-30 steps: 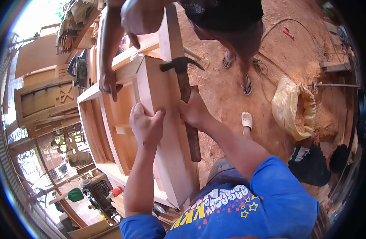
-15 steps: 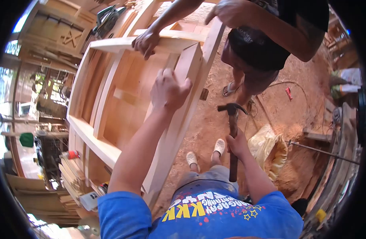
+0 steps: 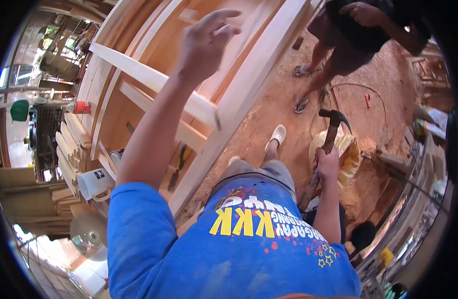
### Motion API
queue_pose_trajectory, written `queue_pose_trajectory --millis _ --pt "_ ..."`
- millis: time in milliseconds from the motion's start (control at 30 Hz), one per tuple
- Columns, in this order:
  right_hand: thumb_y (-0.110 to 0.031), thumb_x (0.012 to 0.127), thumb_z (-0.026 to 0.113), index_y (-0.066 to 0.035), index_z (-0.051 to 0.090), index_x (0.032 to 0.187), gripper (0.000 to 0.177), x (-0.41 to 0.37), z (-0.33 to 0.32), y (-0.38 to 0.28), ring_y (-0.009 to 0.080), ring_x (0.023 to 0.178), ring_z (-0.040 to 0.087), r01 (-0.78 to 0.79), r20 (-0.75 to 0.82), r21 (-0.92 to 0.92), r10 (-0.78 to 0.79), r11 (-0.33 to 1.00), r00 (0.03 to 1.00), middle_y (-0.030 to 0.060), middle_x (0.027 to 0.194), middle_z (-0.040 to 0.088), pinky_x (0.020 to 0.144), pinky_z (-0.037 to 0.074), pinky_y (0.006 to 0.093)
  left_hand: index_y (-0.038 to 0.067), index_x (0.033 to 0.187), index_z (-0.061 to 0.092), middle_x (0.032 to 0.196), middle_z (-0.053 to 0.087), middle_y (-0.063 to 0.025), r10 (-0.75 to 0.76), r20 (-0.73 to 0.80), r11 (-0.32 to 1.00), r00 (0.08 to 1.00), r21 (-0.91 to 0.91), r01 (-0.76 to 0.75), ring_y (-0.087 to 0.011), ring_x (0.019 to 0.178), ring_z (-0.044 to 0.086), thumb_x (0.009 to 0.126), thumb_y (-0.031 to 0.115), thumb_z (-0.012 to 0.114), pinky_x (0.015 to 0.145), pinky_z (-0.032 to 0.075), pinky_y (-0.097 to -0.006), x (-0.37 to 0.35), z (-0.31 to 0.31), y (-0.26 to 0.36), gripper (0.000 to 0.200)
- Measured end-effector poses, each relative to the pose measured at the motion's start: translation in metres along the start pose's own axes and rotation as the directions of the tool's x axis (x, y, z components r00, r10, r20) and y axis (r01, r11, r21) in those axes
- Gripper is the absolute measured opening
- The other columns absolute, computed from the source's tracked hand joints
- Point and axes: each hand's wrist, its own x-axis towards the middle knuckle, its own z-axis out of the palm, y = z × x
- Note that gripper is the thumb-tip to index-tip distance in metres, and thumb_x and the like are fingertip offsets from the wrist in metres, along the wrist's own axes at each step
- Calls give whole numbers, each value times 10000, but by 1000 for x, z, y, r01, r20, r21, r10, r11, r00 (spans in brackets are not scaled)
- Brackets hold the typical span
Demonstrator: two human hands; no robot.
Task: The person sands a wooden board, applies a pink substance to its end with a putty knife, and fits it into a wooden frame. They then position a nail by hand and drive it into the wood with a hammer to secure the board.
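In the right hand point(image 3: 327, 162), wrapped fully shut: a hammer point(image 3: 330, 135), gripped about mid-shaft. Held low beside the hip, long axis running up and slightly right, head above the fist, claw toward the right. Just behind it, a yellow sack point(image 3: 351, 149) on the dirt floor point(image 3: 274, 94). Up and left across that floor, the wooden frame point(image 3: 249, 87), its near long edge slanting from lower left to upper right. Above its cross rail point(image 3: 139, 74), the left hand point(image 3: 206, 42): open, fingers spread, holding nothing, blurred; cannot tell whether touching wood. Far nearer the frame than the hammer hand. Past the frame's upper right corner, a co-worker's hand point(image 3: 363, 12) and sandalled feet point(image 3: 301, 103).
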Motion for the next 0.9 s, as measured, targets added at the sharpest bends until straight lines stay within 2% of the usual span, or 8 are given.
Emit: queue_pose_trajectory --millis 67,167,267,333,433,467,600,900 --pt "-132 913 617 -44 500 999 170 -46 22 3 170 439 563 -5 -37 -28 4 1000 999 46 621 543 414 468 340 121 1462 557 1033 809 -71 -123 -2 988 992 -96 122 2 749 577 1060 104 611 681 443 -199 -46 -32 -4 406" --pt "-140 925 645 -48 501 1001 187 -115 51 14 148 447 552 -30 -58 -7 30 1000 998 36 634 538 425 475 328 143 1521 467 1012 805 -73 -68 5 978 998 -198 68 -8 711 510 1073 136 615 656 415 -198 -95 -53 -34 472" --pt "-153 947 668 -67 498 1000 198 -163 68 25 129 464 542 -51 14 10 51 999 999 17 664 527 435 478 318 94 1416 592 1017 806 -64 -51 107 986 993 -154 67 -19 742 541 1073 152 625 663 427 -220 -118 -53 -22 349" --pt "-157 952 674 -62 492 1014 214 -177 75 15 122 474 540 -53 95 48 48 997 994 10 670 525 443 488 315 54 1259 721 1007 805 -72 88 123 995 988 -63 -81 -66 797 637 1061 110 606 703 489 -260 -111 -43 -13 236" --pt "-164 945 656 -52 497 1011 205 -184 97 -11 124 488 553 -48 214 223 -1 974 977 24 676 550 458 498 332 47 1204 754 990 801 -82 349 32 937 937 -24 -348 -132 863 712 1039 62 581 772 540 -297 -83 -15 -49 239" --pt "-173 952 656 -42 482 1036 233 -184 104 -23 120 501 548 -47 250 246 -17 968 968 23 698 546 483 518 328 44 1185 760 979 796 -112 244 23 970 970 -31 -243 -198 929 751 1025 77 564 837 564 -328 -79 -8 -54 255" --pt "-138 953 658 -48 462 1048 236 -172 145 -53 119 518 546 -10 374 255 -89 967 923 21 681 519 480 514 323 42 1202 744 1024 797 -136 37 15 979 999 200 -40 -226 864 748 1029 175 540 812 565 -352 -80 -1 -43 299" --pt "-101 931 604 -4 470 1039 197 -172 163 -66 147 518 583 -1 419 218 -93 976 903 57 734 565 483 545 341 50 1255 717 1080 804 -105 82 -5 989 997 127 -81 -231 917 741 1042 204 528 865 557 -363 -78 -1 -47 324"
